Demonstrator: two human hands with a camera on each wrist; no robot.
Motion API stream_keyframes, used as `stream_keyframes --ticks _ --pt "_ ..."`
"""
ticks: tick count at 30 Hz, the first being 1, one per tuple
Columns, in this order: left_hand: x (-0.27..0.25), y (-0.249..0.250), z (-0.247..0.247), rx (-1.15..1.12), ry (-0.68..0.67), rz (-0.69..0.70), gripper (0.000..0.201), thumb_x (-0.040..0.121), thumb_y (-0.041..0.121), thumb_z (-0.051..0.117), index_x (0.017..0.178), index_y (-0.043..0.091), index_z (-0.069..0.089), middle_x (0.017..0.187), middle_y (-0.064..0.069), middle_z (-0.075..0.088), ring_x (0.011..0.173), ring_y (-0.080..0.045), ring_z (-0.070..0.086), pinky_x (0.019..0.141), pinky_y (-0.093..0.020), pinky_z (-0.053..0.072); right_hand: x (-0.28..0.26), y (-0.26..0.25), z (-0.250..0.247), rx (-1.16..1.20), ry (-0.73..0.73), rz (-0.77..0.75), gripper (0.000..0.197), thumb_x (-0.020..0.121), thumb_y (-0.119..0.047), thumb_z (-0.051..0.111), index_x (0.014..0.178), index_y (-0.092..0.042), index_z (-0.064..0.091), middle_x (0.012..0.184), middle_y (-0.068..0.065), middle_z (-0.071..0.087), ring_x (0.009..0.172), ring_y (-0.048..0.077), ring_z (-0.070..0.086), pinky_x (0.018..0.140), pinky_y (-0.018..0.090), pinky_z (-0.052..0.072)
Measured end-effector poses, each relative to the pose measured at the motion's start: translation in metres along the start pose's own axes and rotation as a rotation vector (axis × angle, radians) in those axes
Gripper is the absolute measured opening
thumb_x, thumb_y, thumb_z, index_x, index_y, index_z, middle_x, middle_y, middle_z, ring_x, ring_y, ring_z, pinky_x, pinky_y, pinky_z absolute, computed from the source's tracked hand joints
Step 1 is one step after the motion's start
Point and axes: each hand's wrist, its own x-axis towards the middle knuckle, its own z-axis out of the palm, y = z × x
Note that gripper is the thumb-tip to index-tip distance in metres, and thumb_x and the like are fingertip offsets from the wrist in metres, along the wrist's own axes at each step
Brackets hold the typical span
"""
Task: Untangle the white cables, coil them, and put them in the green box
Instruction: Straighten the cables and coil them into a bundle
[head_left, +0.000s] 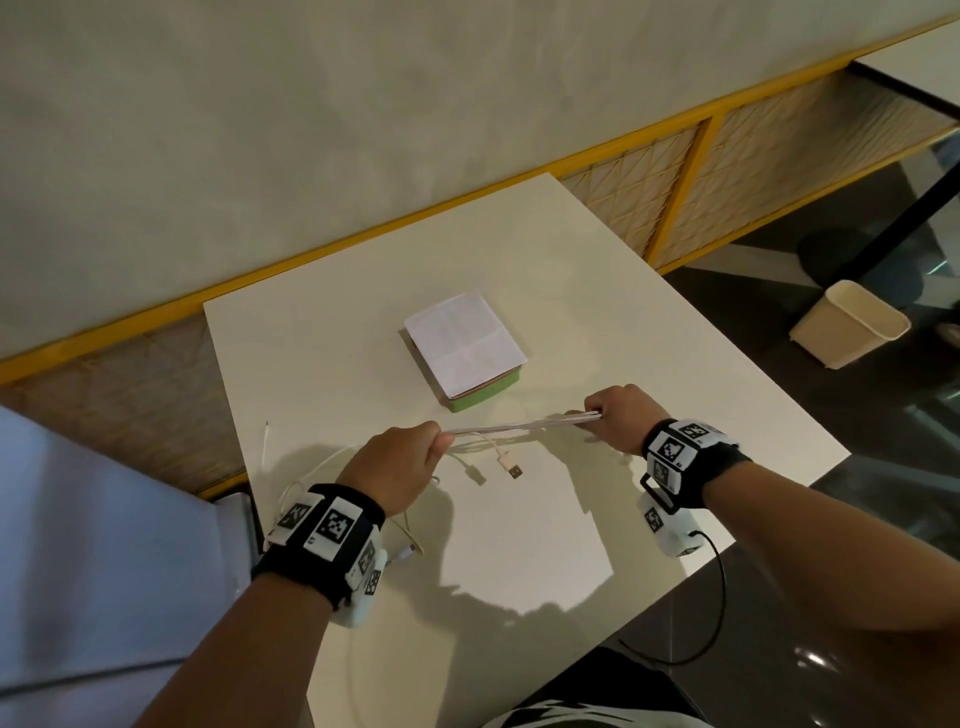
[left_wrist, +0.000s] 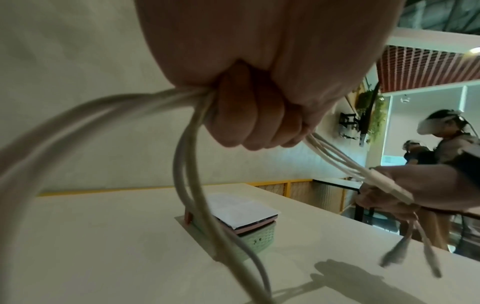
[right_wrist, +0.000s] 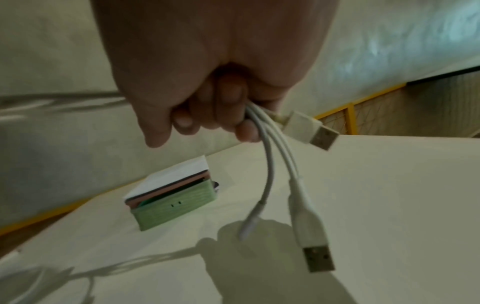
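We hold the cables (head_left: 519, 427) taut above the surface (head_left: 519, 545), left hand (head_left: 400, 462) and right hand (head_left: 618, 415) each clenched on the bundle; loose tails (head_left: 322, 467) trail near the left hand. Risk, in our judgement: pulling harder tightens any remaining knot, or dangling plugs (right_wrist: 315, 253) snag while coiling. Box (head_left: 485, 397) sits beyond, covered by paper (head_left: 465, 340); no legible writing.

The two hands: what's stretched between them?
A bundle of white cables, pulled fairly straight from the left hand to the right hand, above the table. The head view shows it best.
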Motion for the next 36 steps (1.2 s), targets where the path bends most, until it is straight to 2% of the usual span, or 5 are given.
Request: stream_keyframes --ticks 13,19,23,29,36 --pt "-0.001 -0.009 0.003 -0.041 0.012 0.002 0.035 0.101 0.039 0.027 0.079 0.014 0.038 0.056 0.005 0.041 0.066 -0.030 0.046 0.062 -0.034 0.034 -0.009 0.057 0.003 -0.140 0.008 0.112 0.026 0.092 -0.038 0.047 0.073 -0.020 0.048 0.067 0.002 0.050 0.072 0.027 0.051 0.062 0.031 0.038" --pt "0.000 -0.006 0.006 -0.007 -0.014 0.006 0.035 0.102 0.038 0.027 0.079 0.014 0.037 0.058 0.005 0.040 0.067 -0.029 0.045 0.062 -0.033 0.033 -0.012 0.065 0.016 -0.127 -0.050 0.192 0.035 0.091 -0.037 0.048 0.060 -0.025 0.037 0.075 0.007 0.054 0.072 0.028 0.052 0.063 0.030 0.038" --pt "0.000 -0.003 0.008 0.012 -0.032 -0.013 0.035 0.102 0.039 0.025 0.080 0.015 0.037 0.058 0.007 0.040 0.066 -0.027 0.045 0.062 -0.032 0.031 -0.014 0.064 0.020 -0.105 -0.059 0.155 0.017 0.086 -0.033 0.058 0.082 -0.017 0.052 0.090 0.011 0.063 0.093 0.031 0.060 0.068 0.031 0.039" --pt "0.005 -0.001 0.004 0.003 -0.037 -0.046 0.037 0.102 0.038 0.023 0.075 0.016 0.036 0.060 0.003 0.042 0.069 -0.030 0.047 0.064 -0.033 0.035 -0.015 0.042 0.012 -0.153 -0.185 0.044 0.103 0.060 -0.031 0.080 0.145 -0.031 0.021 0.147 0.002 0.030 0.138 0.026 0.021 0.110 0.046 0.024" --pt "0.006 0.022 0.002 -0.018 -0.057 -0.014 0.040 0.102 0.036 0.026 0.108 0.007 0.054 0.100 -0.022 0.066 0.091 -0.039 0.061 0.073 -0.036 0.041 -0.027 -0.100 -0.015 0.087 -0.212 -0.410 0.104 0.070 -0.034 0.078 0.148 -0.018 0.011 0.152 0.009 0.028 0.140 0.023 0.024 0.113 0.030 0.020"
